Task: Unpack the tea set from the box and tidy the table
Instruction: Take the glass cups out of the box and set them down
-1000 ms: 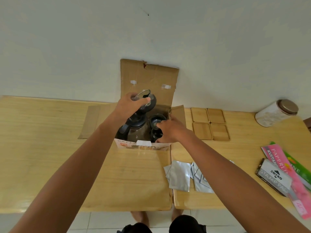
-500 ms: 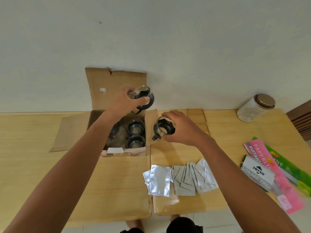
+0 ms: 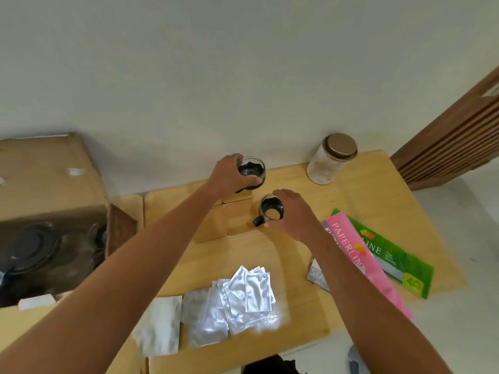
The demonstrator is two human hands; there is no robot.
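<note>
A: Where are the cups now?

B: Out of the box [image 3: 51, 184] and over by the coasters [image 3: 235, 214]. A moment ago both hands were still at the box, lifting them clear. Now the left hand [image 3: 229, 176] has its grip wrapped round one cup [image 3: 252, 172] above the far coasters, near the wall. The right hand [image 3: 294, 211] has its grip closed on the rim and side of the other cup [image 3: 270, 210], which is low over a near coaster.

A: Set down yet?

B: I cannot tell whether either base touches. The right cup looks closest to landing, its black handle pointing toward the person.

A: So what does that mean for the job?

B: Two cups are across, and I judge this the placing step: one cup per coaster. The box, now at the left, still holds dark glassware: the pot [image 3: 32, 247] and what seems another cup at its right edge, though it is blurred.

A: And the tidying?

B: Not begun, I'd say. Foil sachets [image 3: 237, 300] lie fanned on the tabletop [image 3: 378, 184], paper packs [image 3: 378, 255] sit at the right, and a jar [image 3: 330, 160] stands at the back.
</note>
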